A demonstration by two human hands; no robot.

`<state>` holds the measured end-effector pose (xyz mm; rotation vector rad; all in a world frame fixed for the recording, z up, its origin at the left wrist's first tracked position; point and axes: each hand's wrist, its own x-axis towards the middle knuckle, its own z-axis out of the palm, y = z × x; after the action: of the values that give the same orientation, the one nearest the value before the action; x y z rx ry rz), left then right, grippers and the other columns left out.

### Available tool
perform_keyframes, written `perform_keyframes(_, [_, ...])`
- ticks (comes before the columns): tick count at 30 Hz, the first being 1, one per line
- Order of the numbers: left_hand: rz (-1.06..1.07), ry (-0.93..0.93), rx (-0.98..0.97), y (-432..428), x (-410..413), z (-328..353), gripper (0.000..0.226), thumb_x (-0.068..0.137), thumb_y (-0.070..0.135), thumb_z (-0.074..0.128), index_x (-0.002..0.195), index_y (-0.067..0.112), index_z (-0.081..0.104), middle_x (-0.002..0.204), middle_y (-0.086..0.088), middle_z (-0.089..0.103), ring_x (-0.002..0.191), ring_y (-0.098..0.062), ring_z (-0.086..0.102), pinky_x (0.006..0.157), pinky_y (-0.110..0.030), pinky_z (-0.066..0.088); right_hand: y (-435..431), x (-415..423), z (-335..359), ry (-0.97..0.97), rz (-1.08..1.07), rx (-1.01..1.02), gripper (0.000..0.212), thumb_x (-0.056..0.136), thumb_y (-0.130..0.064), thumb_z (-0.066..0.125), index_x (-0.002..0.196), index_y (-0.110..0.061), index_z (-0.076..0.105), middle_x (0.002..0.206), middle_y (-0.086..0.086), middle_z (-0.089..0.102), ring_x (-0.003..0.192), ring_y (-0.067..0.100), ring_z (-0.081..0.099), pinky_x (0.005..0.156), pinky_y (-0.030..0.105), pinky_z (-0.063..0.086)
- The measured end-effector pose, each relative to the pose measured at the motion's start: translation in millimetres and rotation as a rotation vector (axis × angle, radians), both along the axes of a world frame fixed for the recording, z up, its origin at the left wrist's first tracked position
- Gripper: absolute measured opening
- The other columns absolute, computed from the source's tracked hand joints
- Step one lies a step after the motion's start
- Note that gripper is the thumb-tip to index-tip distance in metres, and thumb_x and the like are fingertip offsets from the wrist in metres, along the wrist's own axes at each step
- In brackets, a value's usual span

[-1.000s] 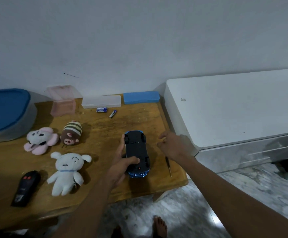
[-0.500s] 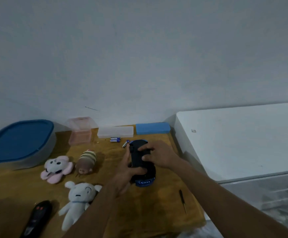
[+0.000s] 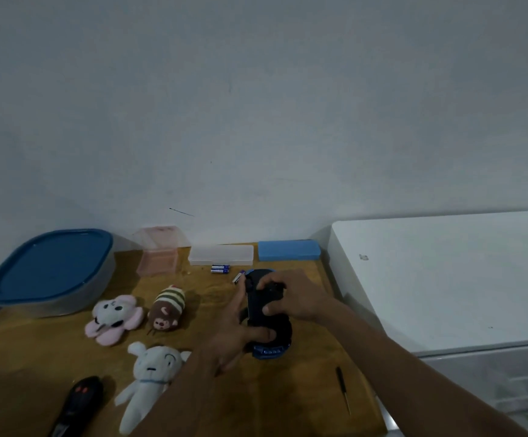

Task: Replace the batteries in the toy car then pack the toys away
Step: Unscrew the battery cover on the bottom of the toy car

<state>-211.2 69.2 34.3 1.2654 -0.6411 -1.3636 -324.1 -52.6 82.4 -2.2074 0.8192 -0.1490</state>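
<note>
Two bare hands grip one upturned blue toy car with a black plastic underside [image 3: 267, 313] above the wooden table [image 3: 45, 367]. The left hand [image 3: 236, 337] clasps its near end, thumb pressed across the underside and fingers wrapped along the left flank. The right hand [image 3: 294, 296] curls over the far half, fingertips bent onto the black belly. One thin black-handled screwdriver [image 3: 342, 389] lies near the table's right edge, apart from the car. Three small blue cylindrical batteries [image 3: 220, 268] lie beyond the car's far end, two side by side and one partly hidden behind it; their printing is too small to read. Three plush toys sit to the left: a pink-eared white one [image 3: 111, 318], a striped brown monkey [image 3: 166, 307] and a white dog-like one [image 3: 150, 376]. One black remote control with red buttons [image 3: 78, 405] lies nearest the front.
</note>
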Motion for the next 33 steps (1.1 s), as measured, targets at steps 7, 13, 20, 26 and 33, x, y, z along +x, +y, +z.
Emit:
perform_keyframes(7, [0.035,0.043,-0.002,4,-4,-14,0.117,0.072,-0.023,0.067,0.146,0.053,0.018,0.14,-0.007,0.049,0.122,-0.037,0.053,0.093,-0.058,0.051,8,-3,-4,-0.027,-0.006,-0.089,0.04,0.069,-0.023,0.081,0.101,-0.033,0.061,0.112,-0.006,0.061,0.101,0.012,0.055,0.083,0.026,0.05])
perform_keyframes(13, [0.05,0.114,0.016,8,-5,-17,0.122,0.066,-0.022,0.072,0.145,0.054,0.019,0.143,-0.008,0.046,0.124,-0.038,0.051,0.093,-0.059,0.05,20,-3,3,0.071,-0.068,-0.226,0.037,0.073,-0.028,0.077,0.102,-0.038,0.057,0.114,0.0,0.042,0.107,0.017,0.042,0.091,0.032,0.044])
perform_keyframes(20, [0.023,0.075,0.03,14,-4,-5,0.118,0.07,-0.025,0.067,0.149,0.048,0.018,0.139,-0.009,0.048,0.12,-0.034,0.054,0.09,-0.05,0.055,23,-6,17,0.029,-0.003,-0.182,0.034,0.081,-0.008,0.069,0.109,-0.025,0.061,0.1,-0.008,0.048,0.091,0.008,0.046,0.061,0.01,0.032])
perform_keyframes(26, [-0.011,0.063,0.048,21,-6,-5,0.118,0.071,-0.024,0.067,0.147,0.051,0.016,0.139,-0.01,0.05,0.12,-0.034,0.056,0.088,-0.046,0.056,23,-8,21,0.085,0.067,-0.221,0.035,0.084,-0.011,0.067,0.116,-0.027,0.064,0.107,-0.001,0.059,0.089,0.009,0.049,0.063,0.013,0.036])
perform_keyframes(33, [-0.03,0.044,0.069,32,-11,-5,0.12,0.072,-0.025,0.064,0.148,0.051,0.011,0.138,-0.007,0.05,0.116,-0.031,0.058,0.091,-0.047,0.054,21,-12,23,0.077,0.127,-0.143,0.032,0.087,-0.004,0.061,0.113,-0.024,0.066,0.085,-0.014,0.048,0.076,0.01,0.056,0.07,0.025,0.055])
